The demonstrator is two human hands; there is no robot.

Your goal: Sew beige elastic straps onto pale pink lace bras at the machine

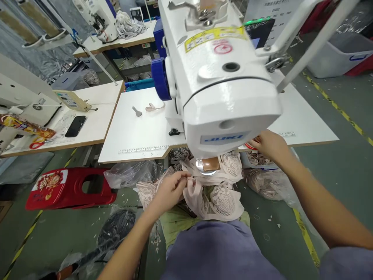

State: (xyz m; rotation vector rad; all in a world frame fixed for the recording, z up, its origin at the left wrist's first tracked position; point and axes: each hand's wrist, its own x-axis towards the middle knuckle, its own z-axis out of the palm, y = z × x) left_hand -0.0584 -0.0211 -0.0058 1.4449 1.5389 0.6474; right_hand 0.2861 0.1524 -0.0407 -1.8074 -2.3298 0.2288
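Note:
My left hand (171, 188) pinches the edge of a beige lace bra (223, 202), which lies over my lap below the sewing machine. More beige lace bra pieces (231, 165) hang at the front of the machine, around a shiny metal plate with a brown patch. At the table's front edge, right of the machine head, my right hand (269, 146) is closed on small scissors (251, 146). Only their red handle shows; the blades are hidden. The white sewing machine (230, 105) stands over the work and hides its needle area.
A grey tool (136, 111) and a beige strap (154, 107) lie on the white table (131, 132). The left-hand table bears a phone (75, 126) and orange-handled scissors (37, 143). A red stool (72, 188) lies on the floor at left. Small parts fill a bin (260, 165) under the table.

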